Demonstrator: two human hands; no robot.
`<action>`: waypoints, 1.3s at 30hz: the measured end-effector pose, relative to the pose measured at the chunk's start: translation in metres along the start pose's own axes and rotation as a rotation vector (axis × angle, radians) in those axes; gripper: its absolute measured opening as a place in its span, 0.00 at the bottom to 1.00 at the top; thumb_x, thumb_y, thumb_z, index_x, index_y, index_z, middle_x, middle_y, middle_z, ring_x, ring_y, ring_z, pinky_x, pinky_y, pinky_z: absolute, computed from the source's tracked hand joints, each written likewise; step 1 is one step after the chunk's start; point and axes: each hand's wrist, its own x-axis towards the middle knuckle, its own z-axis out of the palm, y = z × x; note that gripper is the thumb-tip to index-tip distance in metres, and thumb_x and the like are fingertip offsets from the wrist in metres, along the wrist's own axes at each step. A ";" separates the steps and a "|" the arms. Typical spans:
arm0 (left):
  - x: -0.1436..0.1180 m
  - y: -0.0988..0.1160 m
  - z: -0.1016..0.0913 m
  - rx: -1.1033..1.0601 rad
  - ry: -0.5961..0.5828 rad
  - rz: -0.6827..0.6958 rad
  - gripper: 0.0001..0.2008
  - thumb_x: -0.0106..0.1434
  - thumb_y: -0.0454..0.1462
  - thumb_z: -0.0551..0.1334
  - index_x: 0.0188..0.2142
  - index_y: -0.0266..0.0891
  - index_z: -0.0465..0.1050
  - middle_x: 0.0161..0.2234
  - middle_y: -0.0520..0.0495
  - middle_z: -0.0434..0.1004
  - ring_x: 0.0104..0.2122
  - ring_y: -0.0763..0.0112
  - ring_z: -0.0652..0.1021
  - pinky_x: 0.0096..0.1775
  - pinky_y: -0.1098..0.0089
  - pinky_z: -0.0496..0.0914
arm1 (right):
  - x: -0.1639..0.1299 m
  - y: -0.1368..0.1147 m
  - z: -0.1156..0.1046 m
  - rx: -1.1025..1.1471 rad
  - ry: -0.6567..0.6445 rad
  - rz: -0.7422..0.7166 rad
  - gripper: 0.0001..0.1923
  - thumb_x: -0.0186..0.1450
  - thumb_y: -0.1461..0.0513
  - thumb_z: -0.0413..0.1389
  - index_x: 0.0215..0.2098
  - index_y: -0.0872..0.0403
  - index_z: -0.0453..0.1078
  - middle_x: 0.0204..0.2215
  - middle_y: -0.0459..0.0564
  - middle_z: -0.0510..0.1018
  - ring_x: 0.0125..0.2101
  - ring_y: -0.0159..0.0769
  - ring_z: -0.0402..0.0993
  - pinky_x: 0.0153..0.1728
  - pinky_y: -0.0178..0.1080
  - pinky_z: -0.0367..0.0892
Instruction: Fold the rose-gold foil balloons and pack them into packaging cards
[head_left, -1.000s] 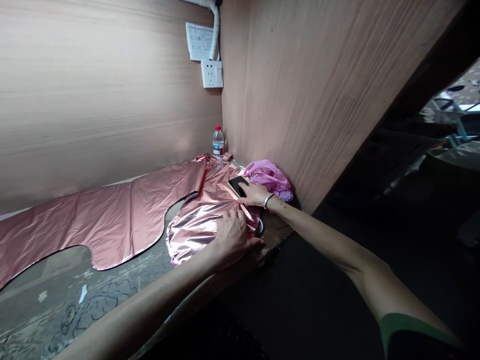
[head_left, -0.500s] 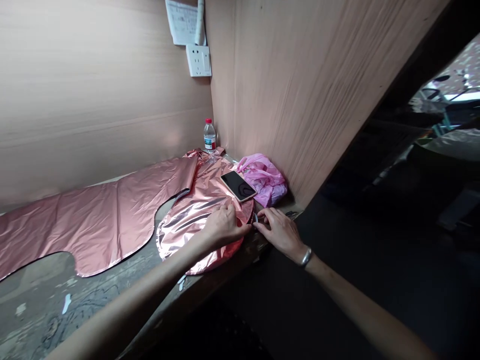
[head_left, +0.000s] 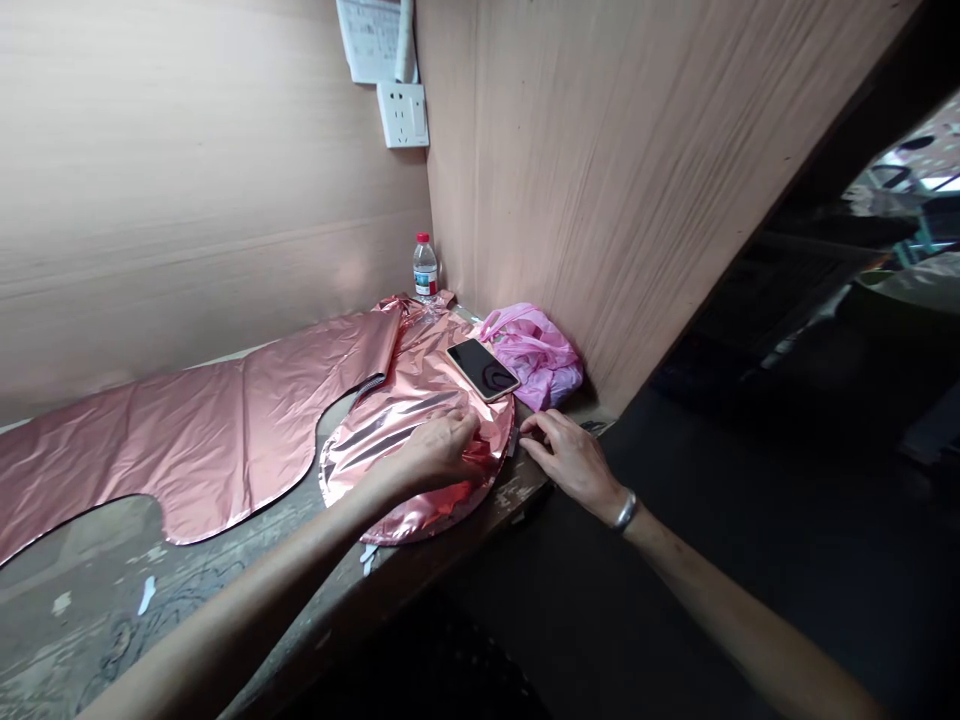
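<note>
Rose-gold foil balloon, flat on tabletop, rounded rim near the front edge. Left hand: curled upon foil, hold indeterminable. Right hand: earlier on smartphone, now beside right rim; grip narrow, contents unclear. Open tabletop: nearside left.

We see a mirror-glossy, creased round pink foil piece, a satiny long pink foil sheet at left, a smooth, glossy black-screened phone, a thin, crinkled pink plastic bag at right, and a rough, scuffed grey tabletop near left.
</note>
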 end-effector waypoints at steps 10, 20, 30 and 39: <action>-0.048 -0.067 -0.013 -0.190 0.069 0.220 0.21 0.58 0.46 0.67 0.49 0.41 0.70 0.49 0.42 0.73 0.47 0.59 0.74 0.46 0.65 0.67 | -0.006 -0.038 -0.016 0.213 0.091 -0.294 0.02 0.69 0.64 0.55 0.38 0.52 0.70 0.38 0.48 0.76 0.42 0.37 0.72 0.46 0.39 0.65; -0.112 -0.126 0.033 -1.247 0.703 -0.495 0.13 0.55 0.42 0.65 0.34 0.36 0.69 0.29 0.50 0.73 0.27 0.74 0.76 0.33 0.72 0.72 | 0.032 -0.129 0.050 -0.075 -0.385 -0.653 0.15 0.65 0.53 0.59 0.41 0.56 0.69 0.40 0.55 0.75 0.42 0.45 0.71 0.39 0.41 0.64; -0.122 -0.127 0.048 -1.522 0.969 -0.442 0.09 0.54 0.35 0.64 0.34 0.33 0.69 0.27 0.50 0.74 0.24 0.78 0.75 0.28 0.76 0.72 | 0.052 -0.154 0.060 -0.463 -0.528 -0.633 0.06 0.68 0.67 0.50 0.39 0.57 0.69 0.34 0.56 0.77 0.33 0.41 0.74 0.26 0.39 0.52; -0.123 -0.131 0.049 -1.539 1.072 -0.434 0.07 0.56 0.33 0.61 0.35 0.34 0.69 0.27 0.52 0.73 0.22 0.79 0.74 0.27 0.76 0.71 | 0.074 -0.138 0.073 -0.268 -0.592 -0.718 0.05 0.68 0.64 0.50 0.37 0.57 0.67 0.34 0.55 0.77 0.35 0.39 0.74 0.35 0.37 0.60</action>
